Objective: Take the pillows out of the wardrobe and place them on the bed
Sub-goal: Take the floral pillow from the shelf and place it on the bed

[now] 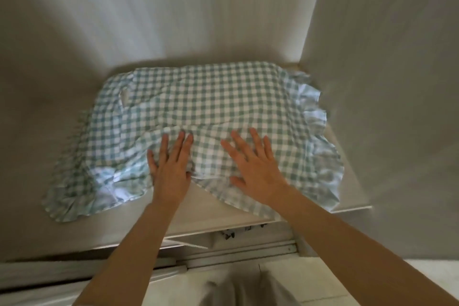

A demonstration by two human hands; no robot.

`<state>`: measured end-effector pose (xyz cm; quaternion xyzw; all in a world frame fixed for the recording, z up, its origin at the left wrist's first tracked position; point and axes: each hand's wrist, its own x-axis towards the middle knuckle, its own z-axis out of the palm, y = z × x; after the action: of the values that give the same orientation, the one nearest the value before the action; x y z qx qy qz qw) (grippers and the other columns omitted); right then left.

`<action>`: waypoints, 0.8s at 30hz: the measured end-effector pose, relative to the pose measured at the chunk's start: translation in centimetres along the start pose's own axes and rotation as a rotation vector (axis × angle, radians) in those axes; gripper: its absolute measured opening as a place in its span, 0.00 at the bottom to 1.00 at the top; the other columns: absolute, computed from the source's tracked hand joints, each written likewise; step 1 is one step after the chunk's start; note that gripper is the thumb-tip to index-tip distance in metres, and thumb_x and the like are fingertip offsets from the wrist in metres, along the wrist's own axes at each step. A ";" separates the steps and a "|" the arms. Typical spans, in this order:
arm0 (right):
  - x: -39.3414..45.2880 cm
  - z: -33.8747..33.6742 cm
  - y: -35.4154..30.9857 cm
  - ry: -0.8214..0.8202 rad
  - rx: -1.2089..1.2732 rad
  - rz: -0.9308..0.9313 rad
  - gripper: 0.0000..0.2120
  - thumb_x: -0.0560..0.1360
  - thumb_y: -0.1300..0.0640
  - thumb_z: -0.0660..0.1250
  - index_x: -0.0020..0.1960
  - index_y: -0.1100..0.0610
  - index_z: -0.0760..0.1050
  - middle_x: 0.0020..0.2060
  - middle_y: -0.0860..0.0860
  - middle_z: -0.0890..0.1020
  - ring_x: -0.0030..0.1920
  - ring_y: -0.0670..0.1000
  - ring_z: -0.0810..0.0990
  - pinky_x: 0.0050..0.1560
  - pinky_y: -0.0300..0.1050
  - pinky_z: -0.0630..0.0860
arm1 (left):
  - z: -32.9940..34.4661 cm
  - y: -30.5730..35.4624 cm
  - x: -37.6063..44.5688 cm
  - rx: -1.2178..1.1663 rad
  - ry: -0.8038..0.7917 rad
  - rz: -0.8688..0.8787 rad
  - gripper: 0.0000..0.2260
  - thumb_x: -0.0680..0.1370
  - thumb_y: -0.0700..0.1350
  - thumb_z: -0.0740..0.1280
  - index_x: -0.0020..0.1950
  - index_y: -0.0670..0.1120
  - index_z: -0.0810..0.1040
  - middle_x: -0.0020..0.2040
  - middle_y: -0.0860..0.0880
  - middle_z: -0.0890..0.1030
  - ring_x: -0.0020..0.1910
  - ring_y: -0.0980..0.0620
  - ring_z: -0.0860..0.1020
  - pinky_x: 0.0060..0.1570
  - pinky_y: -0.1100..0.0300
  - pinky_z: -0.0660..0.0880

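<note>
Head view, pillow: We see a green-and-white checked pillow [198,117] with a ruffled edge lying flat on a pale shelf [216,218] inside the wardrobe; it covers most of the shelf from left to right, and its near ruffle reaches almost to the shelf's front edge.

Head view, wardrobe: We note the wardrobe's back panel [149,12] at the far side and its side wall [387,82] at the right; the pillow's right ruffle touches that side wall.

Head view, left hand: Our left hand [171,166] rests palm-down on the near middle of the pillow, its fingers [182,141] straight and spread a little, pointing far; the cloth is bunched beside the thumb, but we see nothing gripped.

Head view, right hand: Our right hand [255,166] lies flat on the pillow just right of the left hand, fingers [255,139] spread wide, holding nothing.

Head view, forearms: Both bare forearms come in from the near edge and cross the shelf's front.

Head view, lower area: Below the shelf we make out sliding-door rails [236,253] and pale floor [323,278]; small dark things under the shelf are too blurred to name.
</note>
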<state>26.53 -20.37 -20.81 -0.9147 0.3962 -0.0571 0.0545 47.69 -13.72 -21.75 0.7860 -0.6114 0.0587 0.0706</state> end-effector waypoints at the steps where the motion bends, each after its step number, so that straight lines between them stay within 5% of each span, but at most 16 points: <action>1: 0.1 0.4 0.1 -0.004 -0.023 -0.005 0.45 0.73 0.40 0.66 0.78 0.45 0.39 0.79 0.52 0.44 0.76 0.65 0.38 0.72 0.68 0.40 | 0.2 -0.1 0.1 0.022 0.036 0.007 0.42 0.69 0.42 0.77 0.79 0.49 0.62 0.78 0.48 0.64 0.78 0.39 0.59 0.71 0.32 0.52; 9: 1.9 1.6 0.8 0.039 -0.111 0.102 0.45 0.72 0.36 0.63 0.77 0.44 0.39 0.79 0.52 0.45 0.77 0.62 0.42 0.73 0.67 0.39 | -0.1 -1.0 2.1 0.043 0.229 0.106 0.25 0.66 0.41 0.80 0.62 0.43 0.81 0.56 0.46 0.84 0.61 0.35 0.78 0.65 0.36 0.67; 15: 2.2 1.9 0.4 0.026 -0.184 0.124 0.48 0.68 0.36 0.71 0.77 0.42 0.45 0.78 0.51 0.56 0.75 0.64 0.54 0.72 0.69 0.47 | -0.1 -0.7 1.7 -0.028 0.332 0.135 0.10 0.65 0.34 0.79 0.42 0.42 0.84 0.39 0.47 0.84 0.46 0.40 0.82 0.60 0.39 0.73; 24: 1.5 -1.0 -0.8 0.033 -0.136 0.158 0.44 0.70 0.43 0.72 0.77 0.44 0.50 0.78 0.54 0.53 0.75 0.65 0.50 0.69 0.74 0.45 | -3.0 -0.1 0.9 -0.073 0.436 0.165 0.09 0.63 0.33 0.80 0.39 0.42 0.85 0.34 0.47 0.83 0.39 0.41 0.82 0.54 0.42 0.77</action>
<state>27.99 -20.93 -19.63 -0.8811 0.4711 -0.0408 -0.0097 47.95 -13.99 -18.61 0.6989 -0.6457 0.2104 0.2243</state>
